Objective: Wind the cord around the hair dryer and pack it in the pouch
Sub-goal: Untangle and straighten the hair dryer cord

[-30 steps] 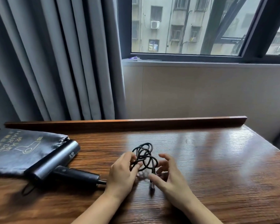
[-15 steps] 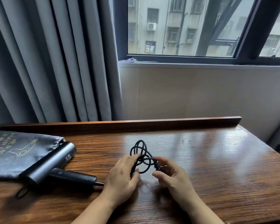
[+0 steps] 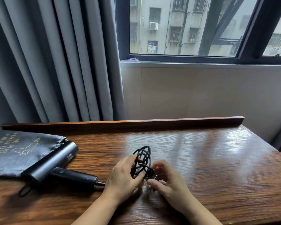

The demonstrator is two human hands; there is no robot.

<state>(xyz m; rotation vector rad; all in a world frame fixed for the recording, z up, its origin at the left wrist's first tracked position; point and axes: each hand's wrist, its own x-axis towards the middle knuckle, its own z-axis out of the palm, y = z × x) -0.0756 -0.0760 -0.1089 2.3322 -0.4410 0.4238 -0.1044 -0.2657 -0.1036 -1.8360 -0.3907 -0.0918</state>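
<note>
A black hair dryer (image 3: pixel 55 163) lies on the wooden table (image 3: pixel 209 159) at the left, its barrel partly on a dark grey pouch (image 3: pixel 15 151) printed with a dryer picture. Its black cord (image 3: pixel 143 158) is bunched into loose loops at the table's middle. My left hand (image 3: pixel 122 177) grips the coil from the left, fingers curled into the loops. My right hand (image 3: pixel 167 181) pinches the plug end of the cord low on the right side of the coil. The plug itself is blurred.
A raised wooden ledge (image 3: pixel 120 125) runs along the table's back edge. Grey curtains (image 3: pixel 47 62) hang behind the left half, a window (image 3: pixel 185 26) and wall panel behind the right. The pouch's drawstring loop (image 3: pixel 23 190) lies near the dryer.
The coil has turned more upright and narrower between my hands. My right hand has moved down to the plug end. The dryer and pouch have stayed put.
</note>
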